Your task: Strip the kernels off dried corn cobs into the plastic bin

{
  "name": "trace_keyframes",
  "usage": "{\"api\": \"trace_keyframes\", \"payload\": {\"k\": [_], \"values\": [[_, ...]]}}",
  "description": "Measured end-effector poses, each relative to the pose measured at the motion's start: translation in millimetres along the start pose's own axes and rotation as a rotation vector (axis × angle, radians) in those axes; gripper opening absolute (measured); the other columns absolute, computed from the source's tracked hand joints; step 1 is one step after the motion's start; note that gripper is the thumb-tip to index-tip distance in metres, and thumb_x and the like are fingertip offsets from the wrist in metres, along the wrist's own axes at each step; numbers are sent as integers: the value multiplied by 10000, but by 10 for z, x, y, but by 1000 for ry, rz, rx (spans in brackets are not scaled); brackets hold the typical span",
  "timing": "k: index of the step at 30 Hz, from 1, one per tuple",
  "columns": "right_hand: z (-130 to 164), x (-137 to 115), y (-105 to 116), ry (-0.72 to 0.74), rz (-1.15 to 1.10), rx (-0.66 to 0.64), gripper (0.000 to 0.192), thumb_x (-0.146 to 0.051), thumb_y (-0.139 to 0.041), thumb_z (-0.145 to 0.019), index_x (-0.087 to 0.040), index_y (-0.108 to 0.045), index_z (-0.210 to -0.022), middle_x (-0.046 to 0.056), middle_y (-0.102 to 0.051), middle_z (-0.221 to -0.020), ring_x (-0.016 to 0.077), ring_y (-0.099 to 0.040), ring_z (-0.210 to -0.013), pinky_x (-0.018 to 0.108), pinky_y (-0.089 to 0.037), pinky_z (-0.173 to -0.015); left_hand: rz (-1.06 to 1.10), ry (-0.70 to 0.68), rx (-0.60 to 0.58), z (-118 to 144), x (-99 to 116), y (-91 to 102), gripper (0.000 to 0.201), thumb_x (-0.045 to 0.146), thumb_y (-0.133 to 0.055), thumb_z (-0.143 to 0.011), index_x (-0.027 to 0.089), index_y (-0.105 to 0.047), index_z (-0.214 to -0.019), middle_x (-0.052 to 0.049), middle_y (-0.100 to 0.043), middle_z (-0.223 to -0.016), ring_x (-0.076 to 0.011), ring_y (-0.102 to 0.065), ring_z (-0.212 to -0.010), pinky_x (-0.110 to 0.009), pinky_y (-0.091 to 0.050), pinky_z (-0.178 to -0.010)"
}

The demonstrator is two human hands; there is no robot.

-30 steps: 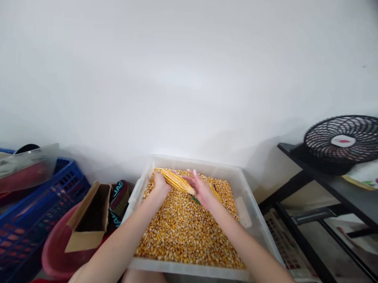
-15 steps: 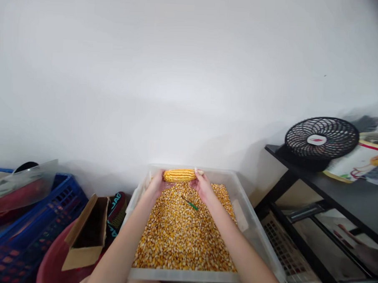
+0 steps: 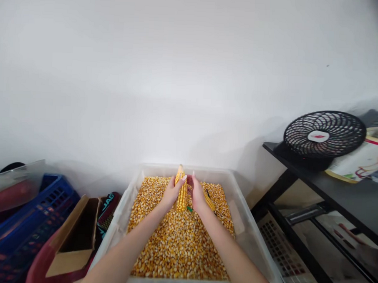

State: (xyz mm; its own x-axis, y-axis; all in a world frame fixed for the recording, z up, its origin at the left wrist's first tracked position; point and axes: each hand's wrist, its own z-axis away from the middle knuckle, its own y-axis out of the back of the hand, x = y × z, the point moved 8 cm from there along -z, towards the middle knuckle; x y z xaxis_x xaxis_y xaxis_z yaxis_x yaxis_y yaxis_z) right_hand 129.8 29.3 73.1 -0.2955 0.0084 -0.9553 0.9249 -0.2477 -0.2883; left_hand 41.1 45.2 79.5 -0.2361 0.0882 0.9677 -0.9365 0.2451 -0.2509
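My left hand (image 3: 171, 194) is closed round an ear of corn (image 3: 181, 196), its thumb lying across the kernels. The ear points away from me, with its pale tip at the far end. On its right side, my right hand (image 3: 198, 195) cups the ear with curled fingers, partly hidden behind it. Under the hands, loose corn kernels (image 3: 181, 245) fill a translucent plastic bin (image 3: 251, 227). A second ear of corn (image 3: 209, 200) lies on the kernels by my right wrist, partly covered. Near the held ear shows the green handle (image 3: 190, 208) of a thin tool.
To the left stand a blue crate (image 3: 57, 194) and a red basin (image 3: 35, 264) with an open cardboard box (image 3: 71, 261) on it. A black shelf (image 3: 300, 171) on the right bears a black fan (image 3: 323, 135). A white wall (image 3: 185, 83) rises behind the bin.
The held ear has turned from lying crosswise between both hands to pointing away from me. My hands have come closer together. The second ear now shows beside my right wrist.
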Motion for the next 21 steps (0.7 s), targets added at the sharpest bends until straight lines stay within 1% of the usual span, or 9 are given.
{"api": "trace_keyframes", "payload": {"k": [2, 3, 6, 8, 10, 12, 15, 18, 21], "values": [[37, 34, -134, 6, -48, -147, 396, -427, -419, -762, -238, -513, -1097, 38, -566, -1129, 197, -534, -988, 261, -454, -678, -34, -76, 41, -13, 93, 127, 378, 467, -575, -710, 176, -516, -943, -25, -599, -782, -151, -583, -670, -272, -471, -624], [67, 40, -209, 11, -64, -235, 425, -358, -455, -740, -269, -468, -1156, 19, -540, -1173, 193, -527, -1007, 265, -455, -699, -52, -114, 77, -19, 144, 194, 369, 468, -573, -709, 172, -524, -924, -22, -595, -777, -149, -579, -690, -261, -464, -636], [198, 75, -403, -24, -48, -480, 675, -207, -510, -663, -354, -290, -1284, -18, -464, -1269, 186, -517, -1038, 283, -457, -748, -74, -174, 156, -40, 247, 337, 364, 474, -560, -714, 167, -525, -907, -12, -576, -751, -136, -561, -687, -239, -448, -635], [278, 108, -473, -50, 11, -553, 806, -164, -552, -630, -368, -191, -1322, -14, -416, -1313, 185, -502, -1068, 293, -450, -791, -61, -179, 173, -53, 264, 384, 366, 475, -549, -720, 169, -518, -918, -2, -554, -725, -123, -543, -647, -227, -438, -607], [323, 123, -509, -21, 79, -558, 906, -142, -602, -606, -356, -121, -1343, 5, -372, -1345, 182, -483, -1097, 301, -426, -850, -45, -174, 201, -57, 254, 428, 362, 479, -539, -723, 165, -514, -902, 6, -530, -699, -116, -527, -621, -222, -430, -590], [338, 150, -526, 20, 135, -525, 969, -135, -630, -595, -323, -65, -1358, 38, -375, -1336, 183, -491, -1086, 313, -409, -880, -51, -177, 227, -53, 235, 458, 360, 490, -525, -729, 159, -514, -870, 6, -515, -683, -118, -518, -618, -226, -426, -591], [316, 283, -494, -8, 236, -439, 994, -125, -623, -595, -252, -16, -1372, 80, -505, -1189, 197, -562, -952, 339, -440, -813, -136, -226, 250, -43, 232, 466, 351, 491, -513, -738, 158, -520, -848, 1, -516, -694, -127, -511, -646, -233, -418, -606], [272, 403, -407, -50, 310, -346, 977, -100, -602, -585, -219, -39, -1373, 62, -585, -1015, 198, -589, -827, 341, -457, -740, -261, -301, 248, -43, 242, 439, 319, 479, -496, -758, 166, -520, -814, 8, -495, -677, -122, -483, -637, -233, -398, -596], [247, 428, -372, -35, 283, -338, 948, -99, -597, -586, -219, -81, -1371, 56, -583, -1024, 193, -580, -861, 334, -444, -779, -332, -333, 232, -64, 227, 418, 305, 477, -464, -782, 174, -492, -764, 23, -445, -636, -114, -443, -600, -233, -377, -577]]}}
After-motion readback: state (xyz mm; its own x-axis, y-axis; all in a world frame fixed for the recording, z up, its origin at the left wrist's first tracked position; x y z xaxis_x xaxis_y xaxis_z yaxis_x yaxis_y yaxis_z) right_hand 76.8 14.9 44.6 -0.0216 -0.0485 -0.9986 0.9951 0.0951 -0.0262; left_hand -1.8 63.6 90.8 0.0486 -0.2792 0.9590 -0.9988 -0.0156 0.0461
